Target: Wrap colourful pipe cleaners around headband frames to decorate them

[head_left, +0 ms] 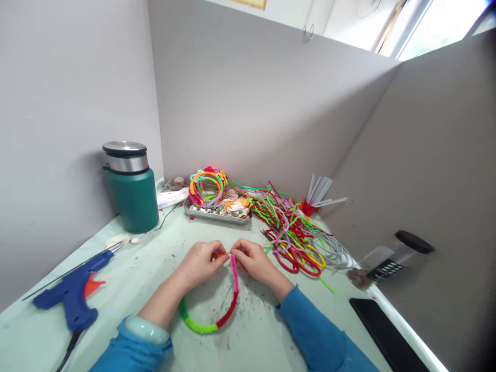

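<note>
And there, my left hand (201,262) pinched the orange end, my right hand (253,261) the pink end of the fuzzy hoop (228,314), midway between the table's (258,341) side edges!

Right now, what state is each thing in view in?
Left hand: fingers pinched on hoop's orange end
Right hand: fingers pinched at pink end
Pipe-cleaner hoop: curved, ends brought together
Flask: upright, lid on
Glue gun: lying on its side, cord attached
Metal tray: open, filled
Red cup: holding sticks
Pipe-cleaner pile: tangled
</note>
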A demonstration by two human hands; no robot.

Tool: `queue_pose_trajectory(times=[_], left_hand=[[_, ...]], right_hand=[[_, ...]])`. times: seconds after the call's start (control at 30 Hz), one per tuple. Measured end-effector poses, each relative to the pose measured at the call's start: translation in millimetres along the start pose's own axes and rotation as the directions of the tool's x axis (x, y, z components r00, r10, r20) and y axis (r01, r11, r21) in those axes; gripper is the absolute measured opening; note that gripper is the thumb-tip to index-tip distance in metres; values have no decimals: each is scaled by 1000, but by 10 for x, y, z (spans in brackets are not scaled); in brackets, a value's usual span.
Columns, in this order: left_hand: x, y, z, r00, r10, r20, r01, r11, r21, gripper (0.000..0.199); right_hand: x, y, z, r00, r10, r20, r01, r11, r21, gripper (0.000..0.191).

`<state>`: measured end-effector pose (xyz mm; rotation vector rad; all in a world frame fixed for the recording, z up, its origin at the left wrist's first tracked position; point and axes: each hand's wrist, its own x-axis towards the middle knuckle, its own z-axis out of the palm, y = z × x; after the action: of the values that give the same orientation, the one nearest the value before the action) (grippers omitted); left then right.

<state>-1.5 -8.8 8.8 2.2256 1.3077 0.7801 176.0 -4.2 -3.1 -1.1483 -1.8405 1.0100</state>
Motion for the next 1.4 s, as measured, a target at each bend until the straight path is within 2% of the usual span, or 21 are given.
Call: queue_pose_trajectory(times=[0.07,0.13,0.47,0.67,0.8,1.1,1.4], left_hand=[[-10,13,-6,1000,7,19,-7,1000,-11,19],[-17,27,-15,999,14,39,-13,1000,-20,21],[-20,71,-35,994,-10,108,23,993,-119,29],[-15,55,-42,995,-1,100,10,996,-87,24],[-6,44,-58,998,-12,61,17,996,-89,21],[17,6,-51,992,-78,98,93,983,-159,26],[29,-6,-56,989,-115,89,127,982,-143,32]], right_hand=[[-7,-14,-7,992,-110,-66,103,988,-112,9],[-12,-26,-15,981,-171,-91,152,971,-182,8],[-67,-138,-19,956,-276,-96,247,939,-241,10],[-81,-176,-22,957,-285,-46,272,945,-181,11],[-82,-188,-25,956,-293,0,287,937,-198,13],[-103,-157,-25,916,-392,86,400,873,-280,13],[-61,-173,-96,952,-305,14,299,923,-242,8]])
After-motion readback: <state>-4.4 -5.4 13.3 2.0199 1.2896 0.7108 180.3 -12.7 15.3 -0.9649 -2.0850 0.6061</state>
